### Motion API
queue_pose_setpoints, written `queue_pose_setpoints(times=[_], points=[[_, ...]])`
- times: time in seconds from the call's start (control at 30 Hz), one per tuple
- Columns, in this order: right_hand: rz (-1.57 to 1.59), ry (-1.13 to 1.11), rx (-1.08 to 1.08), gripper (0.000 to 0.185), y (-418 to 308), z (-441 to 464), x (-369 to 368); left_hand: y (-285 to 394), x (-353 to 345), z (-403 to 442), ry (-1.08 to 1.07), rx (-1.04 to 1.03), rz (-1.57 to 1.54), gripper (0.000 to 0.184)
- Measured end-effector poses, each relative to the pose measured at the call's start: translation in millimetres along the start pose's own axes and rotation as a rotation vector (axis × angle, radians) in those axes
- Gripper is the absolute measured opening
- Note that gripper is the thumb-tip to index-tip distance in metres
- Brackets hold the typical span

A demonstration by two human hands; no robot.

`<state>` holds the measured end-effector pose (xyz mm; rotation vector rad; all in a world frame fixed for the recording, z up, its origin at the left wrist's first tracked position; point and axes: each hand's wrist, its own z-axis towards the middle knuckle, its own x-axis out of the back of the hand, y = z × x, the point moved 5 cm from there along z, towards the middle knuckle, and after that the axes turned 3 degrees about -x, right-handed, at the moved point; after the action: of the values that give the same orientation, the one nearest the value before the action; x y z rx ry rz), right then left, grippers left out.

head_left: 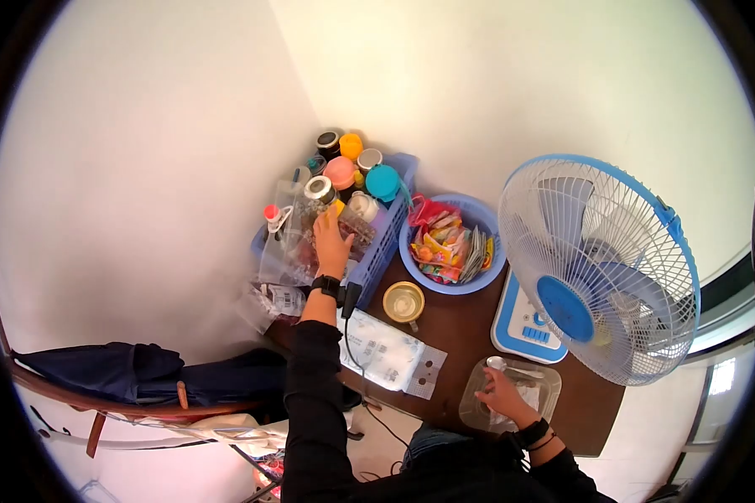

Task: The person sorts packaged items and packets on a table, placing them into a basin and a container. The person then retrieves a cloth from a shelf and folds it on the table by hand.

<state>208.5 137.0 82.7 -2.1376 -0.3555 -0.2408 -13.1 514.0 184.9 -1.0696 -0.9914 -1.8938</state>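
Occupying the corner of two pale walls, one brown table point(596, 419), with contents as follows. Blue basket point(383, 249), slatted, at the far left, packed with jars: one teal-lidded jar point(382, 182), one pink-lidded jar point(340, 172), one yellow-lidded jar point(351, 146), others with dark or silvery lids. Left hand point(333, 239), over the near part of this basket, fingers loosely spread among the jars and clear packaging; whether the fingertips touch anything cannot be told. Black watch point(327, 287) on the left wrist. Round blue basin point(451, 288), just right of the basket, filled with colourful packets point(445, 251). Mug point(403, 303), one, yellowish, near the basin. White packet point(386, 352), lying flat on the nearer side of the mug. Clear plastic container point(549, 387), near the table's front edge. Right hand point(507, 396), above that container, fingers bent, fingertips beside a small pale round item point(496, 363); whether they pinch it cannot be told. Electric fan point(566, 308), blue and white, upright behind the container, its caged head to the right.
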Motion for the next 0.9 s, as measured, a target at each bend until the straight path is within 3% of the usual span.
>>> queue_pose_setpoints(times=[0.3, 0.37, 0.43, 0.53, 0.6, 0.63, 0.67, 0.73, 0.8, 0.83, 0.9], points=[[-0.030, -0.071, 0.038, 0.054, -4.4, -6.2, -7.5, -5.3, 12.7, 2.9, 0.049, -0.009, -0.205, 0.067], [0.029, -0.054, 0.054, 0.054, -0.9, -8.8, -5.5, 9.5, 57.4, -9.6, 0.281, -0.002, -0.345, 0.054], [0.037, -0.026, -0.057, 0.054, -1.1, -14.1, 2.5, -0.9, 91.2, -39.7, 0.482, 0.025, -0.037, 0.038], [-0.018, 0.034, 0.017, 0.056, 16.5, -13.0, 5.1, -61.8, 111.7, -80.9, 0.541, 0.218, 0.099, 0.033], [-0.002, 0.027, 0.028, 0.055, 24.7, -11.4, 6.0, -86.0, 121.9, -92.3, 0.576, 0.483, 0.131, 0.040], [0.007, 0.018, 0.039, 0.055, 25.7, -11.8, 5.0, -110.5, 112.2, -93.1, 0.573, 0.486, 0.137, 0.040], [0.003, 0.021, 0.038, 0.054, 22.1, -11.1, 5.5, -149.5, 80.5, -87.9, 0.431, 0.487, -0.022, 0.041], [-0.028, 0.024, 0.067, 0.052, 12.7, -9.2, 5.7, -148.6, 72.3, -74.7, 0.288, 0.492, -0.178, 0.043], [-0.056, 0.032, 0.091, 0.051, 4.9, -4.9, 4.0, -85.3, 83.9, -63.7, -0.105, 0.734, -0.590, 0.042], [-0.046, 0.005, 0.088, 0.051, 4.6, -0.4, -0.3, -94.8, 75.3, -67.1, -0.114, 0.739, -0.593, 0.042], [-0.034, -0.020, 0.062, 0.050, 2.7, 0.5, -4.8, -101.8, 71.1, -64.2, 0.139, 0.173, -0.411, 0.037]])
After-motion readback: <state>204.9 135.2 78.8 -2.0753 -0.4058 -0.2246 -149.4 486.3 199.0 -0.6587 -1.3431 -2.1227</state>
